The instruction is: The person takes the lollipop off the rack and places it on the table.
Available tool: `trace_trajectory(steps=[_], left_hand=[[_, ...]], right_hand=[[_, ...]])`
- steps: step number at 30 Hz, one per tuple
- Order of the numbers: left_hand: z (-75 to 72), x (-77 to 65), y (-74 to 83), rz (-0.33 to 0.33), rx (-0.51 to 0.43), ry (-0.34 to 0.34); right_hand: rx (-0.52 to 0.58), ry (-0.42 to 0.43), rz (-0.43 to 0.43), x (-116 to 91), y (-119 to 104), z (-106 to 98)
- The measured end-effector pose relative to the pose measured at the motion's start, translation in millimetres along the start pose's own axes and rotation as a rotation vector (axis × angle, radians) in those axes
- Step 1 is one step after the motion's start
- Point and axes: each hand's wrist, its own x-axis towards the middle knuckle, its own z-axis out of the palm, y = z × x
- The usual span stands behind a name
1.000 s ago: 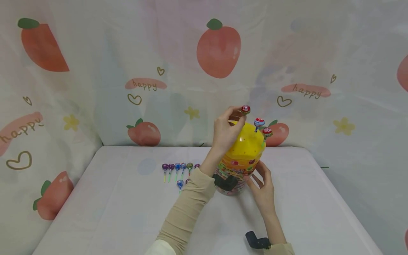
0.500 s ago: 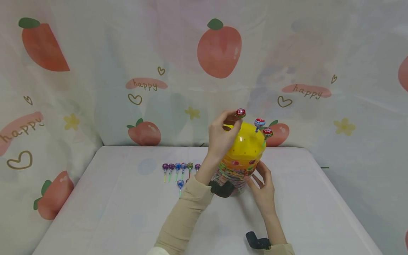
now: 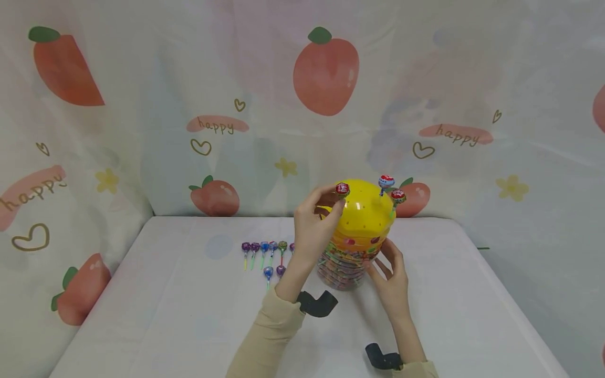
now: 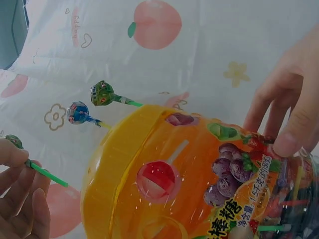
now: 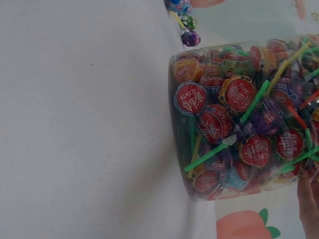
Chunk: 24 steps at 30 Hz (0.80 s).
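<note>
My left hand (image 3: 309, 226) pinches a lollipop (image 3: 342, 189) just under its wrapped head, at the left of the yellow lid (image 3: 363, 212). In the left wrist view, that lollipop's green stick (image 4: 49, 175) points toward the lid but stays apart from it. The lid tops a clear plastic jar (image 5: 244, 119) full of wrapped lollipops. Low on the jar's right side, my right hand (image 3: 394, 286) grips it, thumb in front. Two lollipops stand with their sticks in the lid, a blue one (image 4: 78, 113) and a green one (image 4: 102, 93).
Left of the jar, several lollipops (image 3: 264, 247) lie in a row on the white tablecloth (image 3: 165, 310). In front of that row lie a blue lollipop (image 3: 268, 272) and a purple one (image 3: 281, 271). A printed fabric backdrop (image 3: 264, 63) rises behind the table.
The left hand has moved left and down with its lollipop, from over the lid to beside it. My right hand and the jar have stayed put.
</note>
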Motion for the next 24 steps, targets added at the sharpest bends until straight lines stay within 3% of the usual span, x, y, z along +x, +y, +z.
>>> trace_trajectory(steps=[9, 24], left_hand=[[-18.8, -19.7, -16.7, -0.017, 0.033, 0.068], [-53.6, -57.3, -57.0, -0.212, 0.084, 0.160]], right_hand=[[0.005, -0.003, 0.000, 0, -1, 0], [0.020, -0.002, -0.013, -1, -2, 0]])
